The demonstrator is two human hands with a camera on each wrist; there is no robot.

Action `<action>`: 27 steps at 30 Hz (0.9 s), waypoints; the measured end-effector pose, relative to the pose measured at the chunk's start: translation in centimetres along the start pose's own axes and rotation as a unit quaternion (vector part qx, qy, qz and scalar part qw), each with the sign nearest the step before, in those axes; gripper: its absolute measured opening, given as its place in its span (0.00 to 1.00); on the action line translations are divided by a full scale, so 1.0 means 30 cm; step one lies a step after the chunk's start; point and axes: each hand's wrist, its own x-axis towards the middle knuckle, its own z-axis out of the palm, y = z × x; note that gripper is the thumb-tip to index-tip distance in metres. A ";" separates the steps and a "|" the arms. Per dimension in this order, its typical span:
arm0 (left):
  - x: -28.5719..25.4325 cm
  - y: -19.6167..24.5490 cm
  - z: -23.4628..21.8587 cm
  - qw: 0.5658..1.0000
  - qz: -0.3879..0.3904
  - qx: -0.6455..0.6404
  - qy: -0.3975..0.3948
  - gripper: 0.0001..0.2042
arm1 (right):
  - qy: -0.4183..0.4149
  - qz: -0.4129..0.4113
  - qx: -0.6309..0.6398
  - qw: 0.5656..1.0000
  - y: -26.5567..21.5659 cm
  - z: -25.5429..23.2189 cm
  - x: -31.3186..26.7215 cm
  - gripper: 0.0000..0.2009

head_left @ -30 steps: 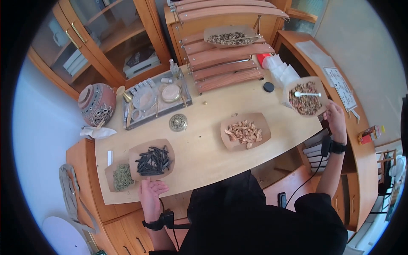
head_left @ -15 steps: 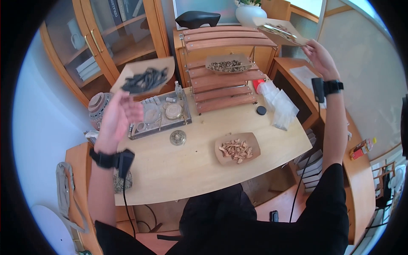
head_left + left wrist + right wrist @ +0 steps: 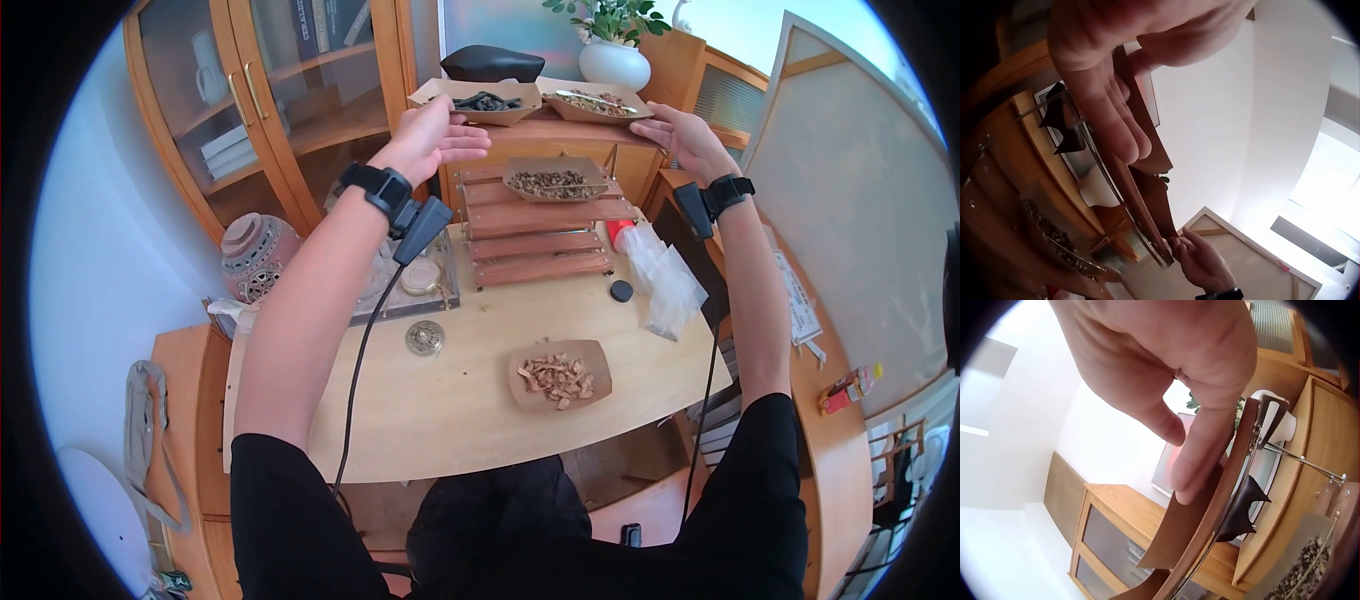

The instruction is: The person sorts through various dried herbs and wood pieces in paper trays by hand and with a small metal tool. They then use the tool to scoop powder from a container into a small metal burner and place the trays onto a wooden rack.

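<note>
High at the back, my left hand [image 3: 435,138] holds the near edge of a brown paper tray [image 3: 522,118] of dark, twisted dried pods [image 3: 487,101]. Its thumb lies at the rim and its other fingers reach out low along the tray. A second paper tray [image 3: 628,116] stands beside it on the top slats of a wooden rack [image 3: 600,130], with mixed dried herbs and a white spoon [image 3: 590,96] in it. My right hand [image 3: 690,138] grips that tray's right corner, fingertips close against the slat in the right wrist view.
A paper tray of dark dried bits [image 3: 555,184] stands on a lower shelf. On the table are a tray of pale brown dried slices [image 3: 557,378], a round metal lid [image 3: 425,338], a black cap [image 3: 621,291] and clear bags [image 3: 668,285]. A patterned jar [image 3: 260,258] stands left.
Both hands have moved inward over the rack with their trays, the left one rising from the table's left side. The two trays now stand side by side on the top slats.
</note>
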 end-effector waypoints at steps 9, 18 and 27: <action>-0.017 0.008 -0.008 0.988 -0.059 0.137 -0.036 0.20 | -0.041 -0.061 -0.061 0.995 0.028 -0.123 -0.239 0.20; -0.362 -0.071 -0.181 0.979 -0.020 0.176 -0.103 0.25 | -0.045 0.030 -0.280 0.959 0.420 -0.093 -0.763 0.16; -1.093 -0.591 -0.752 0.883 -0.050 0.299 0.359 0.13 | 0.052 0.235 -0.173 0.955 0.813 -0.039 -1.045 0.22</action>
